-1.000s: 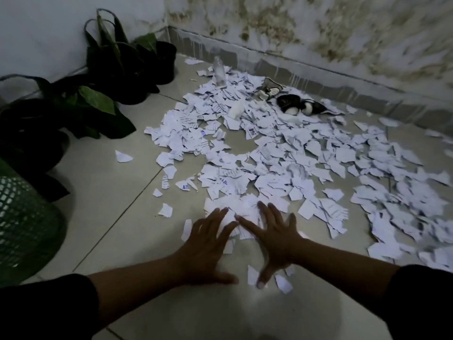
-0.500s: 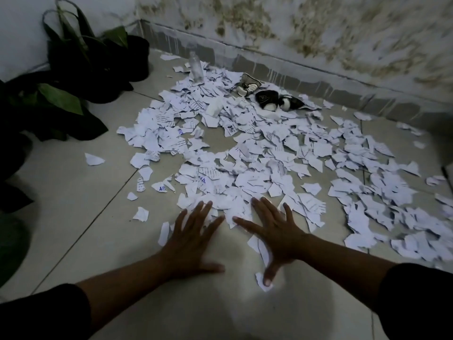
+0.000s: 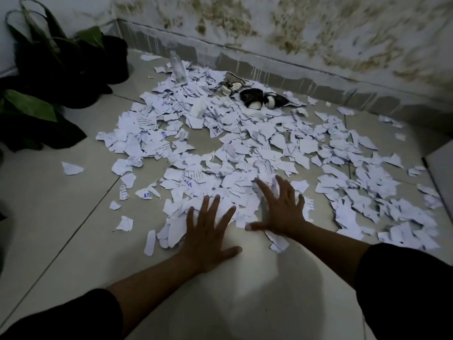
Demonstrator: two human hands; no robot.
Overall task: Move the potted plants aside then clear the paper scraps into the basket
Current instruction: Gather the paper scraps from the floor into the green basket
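Note:
White torn paper scraps (image 3: 245,148) cover the tiled floor in a wide spread from the near middle to the far wall. My left hand (image 3: 208,231) lies flat with spread fingers on the near edge of the scraps. My right hand (image 3: 282,207) is flat too, fingers spread, a little farther into the pile. Neither hand holds anything. Dark potted plants (image 3: 56,69) with green leaves stand against the left wall, away from the paper. The basket is out of view.
A clear plastic bottle (image 3: 177,67) stands at the pile's far end. Dark shoes (image 3: 259,99) lie among the scraps near the stained back wall. A pale raised edge (image 3: 441,182) is at the right. Bare tile lies near me and to the left.
Both hands have slid forward into the scraps, the right one farther. The view has turned to the right, so the green basket at the left has left the frame.

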